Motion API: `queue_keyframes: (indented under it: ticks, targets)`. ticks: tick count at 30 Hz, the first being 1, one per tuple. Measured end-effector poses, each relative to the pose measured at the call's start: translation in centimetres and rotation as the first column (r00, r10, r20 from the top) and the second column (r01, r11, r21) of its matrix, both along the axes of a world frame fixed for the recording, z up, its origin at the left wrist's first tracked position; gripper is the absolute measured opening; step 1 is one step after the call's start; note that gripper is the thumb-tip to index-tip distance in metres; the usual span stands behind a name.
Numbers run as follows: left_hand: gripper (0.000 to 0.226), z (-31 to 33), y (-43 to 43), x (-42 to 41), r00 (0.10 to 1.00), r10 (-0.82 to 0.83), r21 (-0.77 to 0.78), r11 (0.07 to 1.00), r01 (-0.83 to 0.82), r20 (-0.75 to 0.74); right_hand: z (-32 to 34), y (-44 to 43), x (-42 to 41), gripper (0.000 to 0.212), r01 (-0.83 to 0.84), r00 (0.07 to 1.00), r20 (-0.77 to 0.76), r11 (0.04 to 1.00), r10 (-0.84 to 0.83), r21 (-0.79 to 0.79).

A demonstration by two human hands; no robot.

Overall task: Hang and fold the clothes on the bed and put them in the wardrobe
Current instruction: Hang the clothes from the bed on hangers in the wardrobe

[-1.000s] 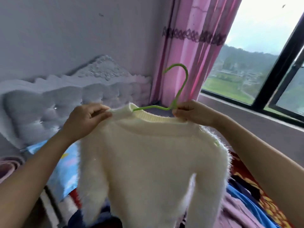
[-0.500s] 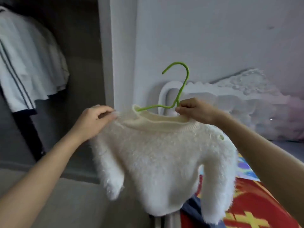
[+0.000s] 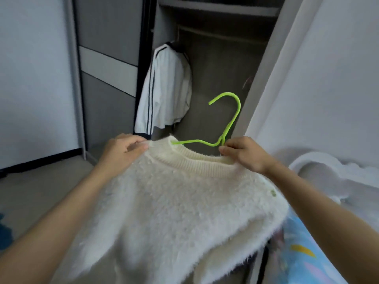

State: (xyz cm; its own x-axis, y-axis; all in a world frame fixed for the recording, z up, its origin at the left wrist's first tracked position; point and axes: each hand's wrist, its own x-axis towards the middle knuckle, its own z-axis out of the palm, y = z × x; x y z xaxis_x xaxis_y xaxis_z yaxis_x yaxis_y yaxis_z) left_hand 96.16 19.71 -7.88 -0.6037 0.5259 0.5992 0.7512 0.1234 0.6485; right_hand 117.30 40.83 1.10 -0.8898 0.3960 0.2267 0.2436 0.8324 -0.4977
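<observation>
Head view: a fluffy cream sweater [image 3: 184, 201] is held up in the air in front of the open wardrobe [image 3: 215, 64], low in the middle of the picture, with its ribbed collar at the top. It sits on a bright green hanger [image 3: 231, 124]. One arm of the hanger runs inside the collar, and the hook rises clear above it, in front of the dark wardrobe interior. A small green spot shows through the knit at the shoulder on the right.

The left hand [image 3: 125, 149] has its grip clamped on the sweater's shoulder just beside the collar, thumb and fingers pinching the knit. The right hand [image 3: 244, 154] has its grip closed at the foot of the hook, fingers curled over the collar rib there. Whether it holds the wire too, I cannot tell. Both forearms reach in from the bottom corners.

Inside the wardrobe, a white jacket [image 3: 170, 89] with dark stripes down the sleeve hangs to the left, under a rail [image 3: 221, 35] and a shelf [image 3: 217, 9]. The grey sliding door [image 3: 108, 78] stands left of the opening.

On the right are a pale wall [image 3: 328, 78], the white padded headboard [image 3: 328, 171] and blue patterned bedding [image 3: 303, 253] at the lower edge. The floor [image 3: 41, 191] shows at the lower left.
</observation>
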Motion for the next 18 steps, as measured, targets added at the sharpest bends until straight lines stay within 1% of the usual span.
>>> queue_keyframes:
  ticks: [2, 3, 5, 7, 9, 11, 13, 15, 18]
  targets:
    - [0.02, -0.2, -0.8, -2.8, 0.999, 0.044, -0.032, 0.998, -0.045, -0.029, 0.1, 0.0, -4.0, 0.042, -0.024, 1.0, -0.01, 1.0, 0.024, 0.007]
    - [0.021, -0.5, -1.0, -4.0, 0.997, 0.056, -0.046, 0.997, -0.058, -0.047, 0.1, -0.1, -5.5, 0.042, -0.019, 1.0, -0.01, 1.0, 0.019, 0.014]
    - [0.017, -0.9, -1.4, -7.0, 0.996, 0.081, -0.06, 0.995, -0.084, -0.048, 0.0, -0.1, -9.1, 0.042, -0.015, 1.0, 0.011, 0.999, 0.015, 0.047]
    - [0.019, -1.6, -1.7, -10.0, 0.996, 0.087, -0.078, 0.993, -0.089, -0.035, -0.3, 0.4, -12.0, 0.041, 0.003, 1.0, 0.028, 0.998, -0.005, 0.061]
    - [0.019, -1.9, -1.6, -10.9, 0.997, 0.075, -0.069, 0.995, -0.076, -0.018, -0.3, 1.0, -12.6, 0.041, 0.052, 0.997, 0.055, 0.995, -0.057, 0.081]
    - [0.019, -2.6, -1.9, -15.4, 0.998, 0.069, -0.087, 0.994, -0.07, -0.013, -1.1, 2.3, -17.2, 0.042, 0.094, 0.993, 0.07, 0.992, -0.1, 0.084]
    - [0.018, -3.4, -1.7, -16.4, 0.998, 0.061, -0.096, 0.993, -0.064, -0.027, -1.5, 2.9, -17.7, 0.044, 0.16, 0.981, 0.09, 0.98, -0.17, 0.115]
    - [0.018, -4.1, -1.5, -17.5, 0.999, 0.04, -0.108, 0.993, -0.043, -0.025, -2.1, 4.2, -18.6, 0.042, 0.213, 0.97, 0.1, 0.972, -0.223, 0.1]
    - [0.018, -5.2, 0.5, -20.1, 0.999, 0.024, -0.113, 0.993, -0.021, 0.022, -3.4, 6.8, -20.3, 0.039, 0.312, 0.937, 0.131, 0.944, -0.324, 0.105]
